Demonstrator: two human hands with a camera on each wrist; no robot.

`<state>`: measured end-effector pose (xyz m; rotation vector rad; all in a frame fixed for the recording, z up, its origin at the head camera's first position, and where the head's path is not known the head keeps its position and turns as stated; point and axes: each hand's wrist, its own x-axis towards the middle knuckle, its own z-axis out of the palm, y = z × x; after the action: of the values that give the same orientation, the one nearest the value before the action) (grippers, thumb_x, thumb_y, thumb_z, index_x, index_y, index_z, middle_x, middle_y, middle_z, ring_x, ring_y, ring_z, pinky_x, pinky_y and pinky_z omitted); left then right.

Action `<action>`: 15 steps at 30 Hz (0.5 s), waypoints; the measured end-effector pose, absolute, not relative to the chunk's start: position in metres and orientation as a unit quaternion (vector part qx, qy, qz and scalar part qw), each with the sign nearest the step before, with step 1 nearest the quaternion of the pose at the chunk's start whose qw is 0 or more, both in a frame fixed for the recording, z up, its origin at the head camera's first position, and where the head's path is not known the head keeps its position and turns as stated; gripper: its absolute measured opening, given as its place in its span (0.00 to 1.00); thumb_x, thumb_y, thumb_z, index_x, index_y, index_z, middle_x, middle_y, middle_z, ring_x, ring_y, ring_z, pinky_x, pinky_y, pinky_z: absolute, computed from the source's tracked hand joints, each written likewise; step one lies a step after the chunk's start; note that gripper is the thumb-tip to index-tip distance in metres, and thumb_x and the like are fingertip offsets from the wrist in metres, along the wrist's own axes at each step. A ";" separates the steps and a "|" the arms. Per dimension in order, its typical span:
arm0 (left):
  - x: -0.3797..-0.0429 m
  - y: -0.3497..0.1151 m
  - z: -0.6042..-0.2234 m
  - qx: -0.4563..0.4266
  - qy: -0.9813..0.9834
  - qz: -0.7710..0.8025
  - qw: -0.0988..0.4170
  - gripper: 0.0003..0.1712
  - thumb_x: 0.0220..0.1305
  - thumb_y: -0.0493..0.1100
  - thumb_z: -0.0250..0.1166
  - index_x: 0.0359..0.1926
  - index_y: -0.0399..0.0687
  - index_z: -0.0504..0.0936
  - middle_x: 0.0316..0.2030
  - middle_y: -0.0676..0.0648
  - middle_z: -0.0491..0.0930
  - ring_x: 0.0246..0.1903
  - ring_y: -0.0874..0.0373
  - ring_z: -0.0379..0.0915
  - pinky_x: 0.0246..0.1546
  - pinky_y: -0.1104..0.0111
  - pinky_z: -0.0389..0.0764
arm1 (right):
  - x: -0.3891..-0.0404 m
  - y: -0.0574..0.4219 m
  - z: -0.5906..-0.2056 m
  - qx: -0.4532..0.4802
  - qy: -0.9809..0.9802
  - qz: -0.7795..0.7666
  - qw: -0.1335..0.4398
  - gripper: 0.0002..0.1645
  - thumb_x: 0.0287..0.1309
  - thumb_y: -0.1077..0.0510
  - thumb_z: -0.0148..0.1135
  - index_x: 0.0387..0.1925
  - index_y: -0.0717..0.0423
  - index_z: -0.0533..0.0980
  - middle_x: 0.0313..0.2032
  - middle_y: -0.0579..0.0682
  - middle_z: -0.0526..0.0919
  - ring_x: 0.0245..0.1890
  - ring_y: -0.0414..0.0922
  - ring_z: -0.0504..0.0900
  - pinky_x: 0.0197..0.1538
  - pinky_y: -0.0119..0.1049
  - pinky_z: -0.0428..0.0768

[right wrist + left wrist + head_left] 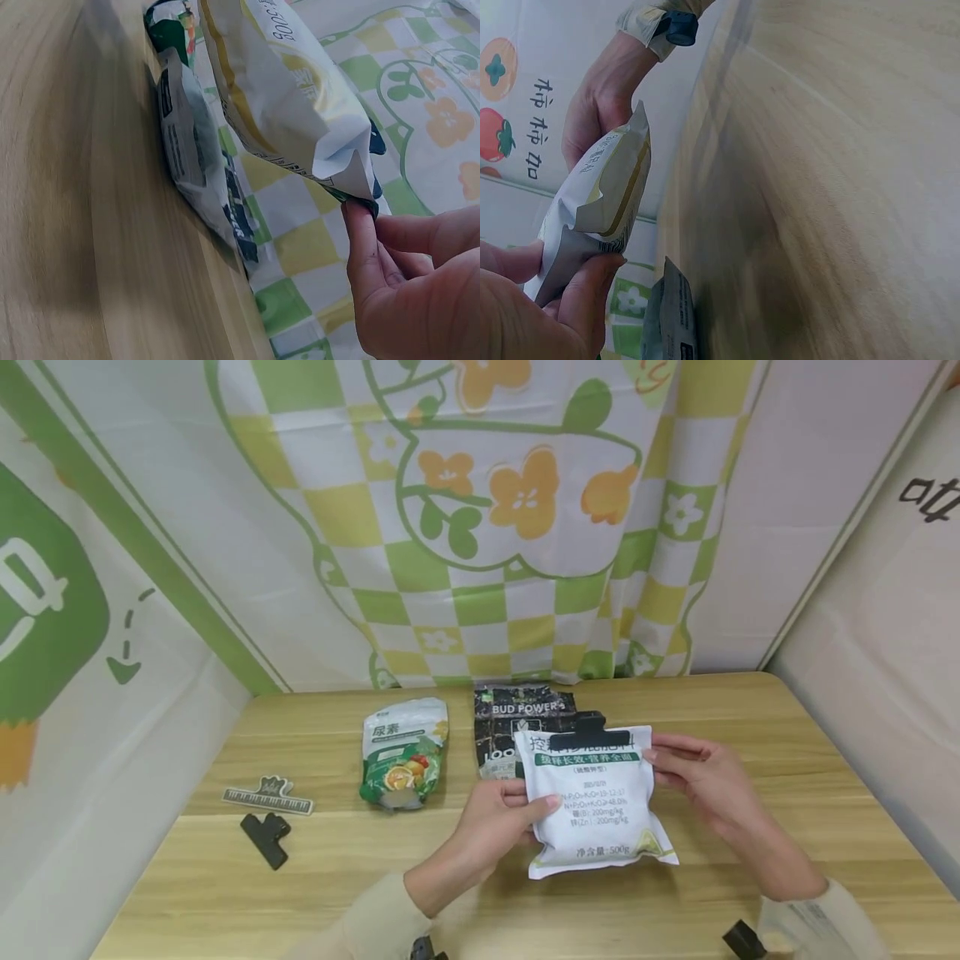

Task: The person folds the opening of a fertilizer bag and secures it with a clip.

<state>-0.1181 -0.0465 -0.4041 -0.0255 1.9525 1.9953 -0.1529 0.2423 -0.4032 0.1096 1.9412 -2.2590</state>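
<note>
Two hands (489, 821) (705, 781) on white bag (596, 802), opposite sides

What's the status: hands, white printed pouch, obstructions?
Left hand, right hand both gripping white printed pouch, held above wood-grain table. Black clip across its top. Nothing seen blocking; black printed pouch partly hidden behind.

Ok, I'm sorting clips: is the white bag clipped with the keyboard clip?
No, a black clip grips the top of the white bag while the keyboard clip lies on the table.
</note>
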 end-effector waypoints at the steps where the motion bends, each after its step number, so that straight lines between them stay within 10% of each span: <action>1: -0.120 -0.044 -0.404 -0.011 0.691 0.701 0.175 0.22 0.67 0.37 0.72 0.57 0.28 0.82 0.45 0.33 0.90 0.42 0.44 0.92 0.41 0.60 0.92 | -0.154 0.244 -0.404 0.038 0.646 -0.758 0.079 0.17 0.67 0.67 0.68 0.40 0.38 0.87 0.39 0.37 0.92 0.39 0.32 0.89 0.45 0.26 0.88; 15: -0.155 0.000 -0.399 -0.018 0.692 0.697 0.186 0.16 0.67 0.38 0.73 0.51 0.29 0.87 0.42 0.36 0.91 0.40 0.45 0.92 0.41 0.61 0.92 | -0.172 0.278 -0.408 0.043 0.610 -0.790 0.047 0.19 0.68 0.70 0.65 0.38 0.41 0.90 0.39 0.36 0.91 0.37 0.32 0.88 0.42 0.25 0.88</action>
<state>-0.1548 -0.0001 -0.3987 -0.0503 1.9493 1.9635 -0.1722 0.2783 -0.4076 0.1306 1.8621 -2.4101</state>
